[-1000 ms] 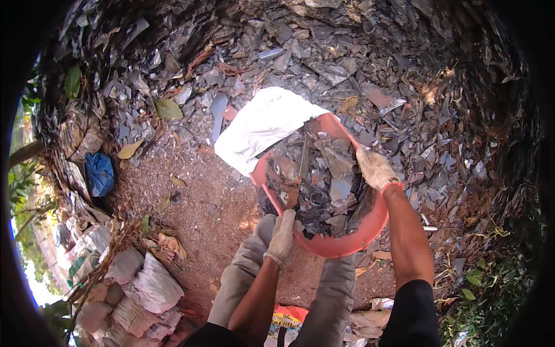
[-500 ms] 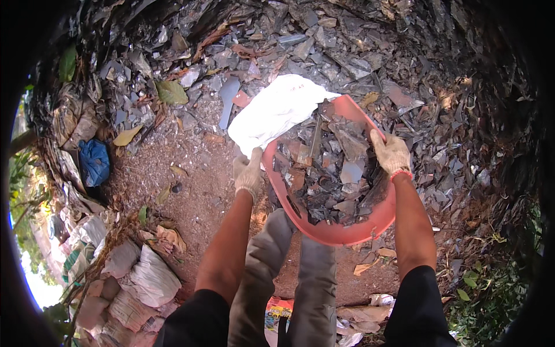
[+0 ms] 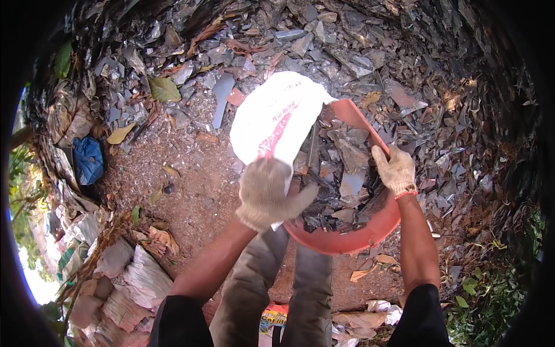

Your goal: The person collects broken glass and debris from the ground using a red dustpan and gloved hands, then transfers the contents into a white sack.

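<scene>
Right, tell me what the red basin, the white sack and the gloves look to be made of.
Red basin: probably moulded plastic, fairly matte, judging by its smooth, one-coloured wall.
White sack: thin, flexible sheet with red print; plastic or cloth, too glaring to show any weave.
Gloves: likely knitted yarn, dull beige, given their soft, textured surface.

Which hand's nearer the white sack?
Left. The left hand is at the sack's near end; the right hand holds the basin's right rim, apart from the sack.
</scene>
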`<action>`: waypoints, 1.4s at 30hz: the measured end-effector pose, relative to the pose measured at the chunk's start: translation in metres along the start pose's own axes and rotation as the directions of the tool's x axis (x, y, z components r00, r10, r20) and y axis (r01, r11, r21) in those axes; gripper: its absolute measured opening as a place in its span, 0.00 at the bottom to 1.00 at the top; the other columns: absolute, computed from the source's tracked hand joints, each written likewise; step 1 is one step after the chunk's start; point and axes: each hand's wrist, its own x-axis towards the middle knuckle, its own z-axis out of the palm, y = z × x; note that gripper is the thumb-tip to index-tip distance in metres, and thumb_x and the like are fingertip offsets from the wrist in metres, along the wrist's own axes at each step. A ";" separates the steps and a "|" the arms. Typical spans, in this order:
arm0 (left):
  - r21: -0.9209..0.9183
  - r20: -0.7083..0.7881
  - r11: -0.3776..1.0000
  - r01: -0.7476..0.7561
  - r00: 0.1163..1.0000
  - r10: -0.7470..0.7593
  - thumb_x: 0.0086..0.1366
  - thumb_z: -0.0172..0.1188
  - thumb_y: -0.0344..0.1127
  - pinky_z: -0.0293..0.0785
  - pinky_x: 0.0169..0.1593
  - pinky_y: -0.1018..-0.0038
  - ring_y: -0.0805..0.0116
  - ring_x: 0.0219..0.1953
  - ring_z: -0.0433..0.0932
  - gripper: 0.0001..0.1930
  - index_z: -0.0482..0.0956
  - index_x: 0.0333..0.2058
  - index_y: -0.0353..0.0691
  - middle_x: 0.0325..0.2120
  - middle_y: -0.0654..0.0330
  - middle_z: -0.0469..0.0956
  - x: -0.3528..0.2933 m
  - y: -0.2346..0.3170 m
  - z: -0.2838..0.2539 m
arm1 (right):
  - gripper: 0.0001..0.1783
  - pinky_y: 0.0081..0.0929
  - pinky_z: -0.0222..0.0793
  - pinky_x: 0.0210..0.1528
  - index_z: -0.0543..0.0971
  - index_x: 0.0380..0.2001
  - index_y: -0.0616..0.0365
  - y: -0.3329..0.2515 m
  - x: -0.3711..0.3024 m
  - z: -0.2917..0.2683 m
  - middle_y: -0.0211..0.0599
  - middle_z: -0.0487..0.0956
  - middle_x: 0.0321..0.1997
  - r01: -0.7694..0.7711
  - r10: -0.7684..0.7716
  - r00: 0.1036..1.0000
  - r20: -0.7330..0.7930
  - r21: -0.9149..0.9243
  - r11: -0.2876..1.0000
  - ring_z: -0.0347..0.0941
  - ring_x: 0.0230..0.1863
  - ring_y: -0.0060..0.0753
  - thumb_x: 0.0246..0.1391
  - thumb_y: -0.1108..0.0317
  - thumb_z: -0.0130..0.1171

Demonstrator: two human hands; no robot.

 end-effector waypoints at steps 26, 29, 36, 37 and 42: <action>-0.458 0.380 0.766 0.452 0.878 -0.291 0.66 0.59 0.48 0.79 0.42 0.56 0.47 0.37 0.85 0.19 0.82 0.38 0.33 0.31 0.40 0.83 -0.085 0.009 0.016 | 0.07 0.25 0.70 0.34 0.82 0.40 0.65 0.047 -0.181 0.037 0.25 0.80 0.33 -0.217 0.327 0.943 0.071 0.872 0.438 0.72 0.32 0.17 0.62 0.74 0.59; -0.714 0.284 0.534 0.452 0.885 -0.369 0.66 0.63 0.48 0.78 0.36 0.66 0.65 0.30 0.83 0.20 0.83 0.40 0.32 0.26 0.51 0.83 -0.077 0.006 -0.070 | 0.05 0.24 0.67 0.32 0.81 0.36 0.66 -0.002 -0.180 -0.062 0.23 0.78 0.30 -0.167 0.201 0.979 0.045 0.743 0.649 0.70 0.31 0.16 0.58 0.76 0.60; -0.640 0.079 0.693 0.332 0.926 -0.370 0.65 0.68 0.49 0.72 0.33 0.73 0.79 0.30 0.73 0.20 0.84 0.39 0.33 0.26 0.64 0.80 -0.044 -0.044 -0.178 | 0.09 0.23 0.67 0.32 0.80 0.37 0.69 -0.163 -0.174 -0.214 0.25 0.78 0.28 -0.193 0.086 0.981 0.175 0.819 0.540 0.69 0.29 0.16 0.51 0.78 0.58; -0.651 0.072 0.670 0.358 0.907 -0.415 0.65 0.67 0.50 0.72 0.33 0.72 0.78 0.29 0.73 0.21 0.84 0.39 0.33 0.25 0.63 0.79 -0.042 -0.049 -0.176 | 0.12 0.23 0.69 0.32 0.80 0.39 0.70 -0.167 -0.173 -0.219 0.29 0.80 0.30 -0.121 0.053 0.992 0.114 0.762 0.636 0.72 0.30 0.17 0.50 0.78 0.56; -0.661 0.043 0.598 0.454 0.818 -0.574 0.65 0.66 0.53 0.71 0.33 0.70 0.76 0.29 0.73 0.25 0.82 0.39 0.31 0.24 0.62 0.77 -0.031 -0.069 -0.145 | 0.17 0.22 0.71 0.33 0.79 0.42 0.72 -0.202 -0.179 -0.259 0.33 0.80 0.31 -0.154 0.068 0.987 0.146 0.732 0.664 0.73 0.29 0.21 0.48 0.74 0.55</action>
